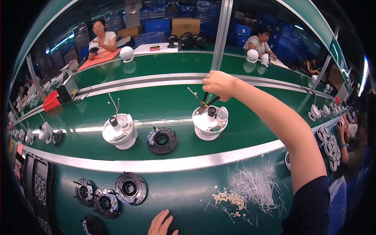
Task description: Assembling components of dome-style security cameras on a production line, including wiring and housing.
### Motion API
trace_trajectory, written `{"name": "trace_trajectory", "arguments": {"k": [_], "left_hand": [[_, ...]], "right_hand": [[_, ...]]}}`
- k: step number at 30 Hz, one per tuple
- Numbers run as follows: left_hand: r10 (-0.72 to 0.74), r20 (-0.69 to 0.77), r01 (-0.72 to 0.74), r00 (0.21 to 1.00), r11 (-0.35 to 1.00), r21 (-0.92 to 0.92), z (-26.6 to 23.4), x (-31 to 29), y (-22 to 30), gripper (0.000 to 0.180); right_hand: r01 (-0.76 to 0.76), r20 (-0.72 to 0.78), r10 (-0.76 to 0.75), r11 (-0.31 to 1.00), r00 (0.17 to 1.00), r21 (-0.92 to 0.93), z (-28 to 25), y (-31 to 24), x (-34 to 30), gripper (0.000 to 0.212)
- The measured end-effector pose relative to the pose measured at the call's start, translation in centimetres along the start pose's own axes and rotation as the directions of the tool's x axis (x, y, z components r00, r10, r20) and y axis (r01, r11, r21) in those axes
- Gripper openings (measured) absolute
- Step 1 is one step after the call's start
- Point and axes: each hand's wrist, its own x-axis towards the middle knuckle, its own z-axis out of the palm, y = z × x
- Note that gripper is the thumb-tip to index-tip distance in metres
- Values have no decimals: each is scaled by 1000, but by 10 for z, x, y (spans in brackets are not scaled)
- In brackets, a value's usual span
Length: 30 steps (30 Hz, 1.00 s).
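Note:
My right hand [219, 85] grips black-handled pliers [212, 101], their jaws down inside a round white housing [207, 131]. A black lens part, a clear part and thin white wires show in that housing; what the jaws touch is too small to tell. Left of it lies a round black disc [167, 145] with a blue circuit board on its edge. Farther left stands a second white housing [121, 137] with wires sticking up. At the bottom edge my left hand [160, 224] hovers over or rests on the green table, fingers apart, holding nothing.
Several black discs [131, 188] lie front left beside a black tray [37, 184]. Front right are a pile of white ties [256, 186] and small beige connectors [231, 199]. A metal post [222, 35] rises beyond my right hand. Co-workers sit across the line.

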Motion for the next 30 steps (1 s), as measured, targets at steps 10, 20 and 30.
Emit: {"name": "trace_trajectory", "arguments": {"k": [10, 20, 30], "left_hand": [[25, -29, -23, 999, 999, 40, 3, -4, -4, 48], [52, -64, -54, 997, 998, -21, 2, -3, -11, 44], [99, -2, -99, 995, 994, -48, 1, -9, -7, 44]], "right_hand": [[-212, -184, 234, 968, 955, 134, -29, 21, -73, 29], [-73, -396, 84, 996, 914, 44, -87, -24, -36, 43], [-223, -264, 229, 973, 937, 54, -99, -55, 117, 39]]}}
